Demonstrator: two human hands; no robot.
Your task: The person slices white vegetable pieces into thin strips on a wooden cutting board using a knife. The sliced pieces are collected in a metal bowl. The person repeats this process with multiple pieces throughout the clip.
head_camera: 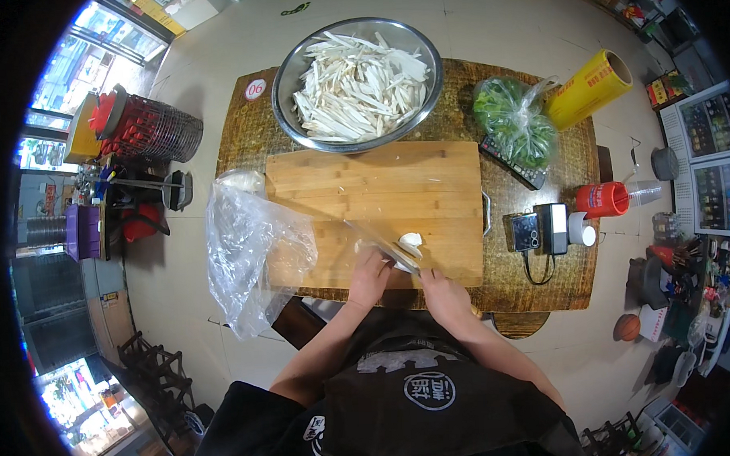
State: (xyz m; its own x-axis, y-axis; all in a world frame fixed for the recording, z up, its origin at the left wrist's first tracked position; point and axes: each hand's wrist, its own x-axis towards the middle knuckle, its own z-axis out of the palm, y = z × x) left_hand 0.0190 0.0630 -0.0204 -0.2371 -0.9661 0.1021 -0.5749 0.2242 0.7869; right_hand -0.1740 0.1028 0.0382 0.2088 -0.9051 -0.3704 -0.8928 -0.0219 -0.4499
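Note:
My right hand (446, 294) grips a kitchen knife (382, 245) near the front edge of a wooden cutting board (369, 185). The blade slants up and to the left across the board. My left hand (370, 276) presses a pale white piece of food (361, 246) against the board, just left of the blade; fingers and knife hide most of it. White cut slices (411, 243) lie right of the blade. Behind the board stands a steel bowl (281, 113) heaped with white strips (360, 89). A clear plastic bag (251, 244) with something pale inside overlaps the board's left side.
On the table's (465, 321) right lie bagged leafy greens (512, 120), a yellow film roll (586, 90), a remote control (513, 162), a small device (525, 231) with a cable to a black-and-white box (555, 228), and a red container (602, 199). A metal handle (487, 213) juts from the board.

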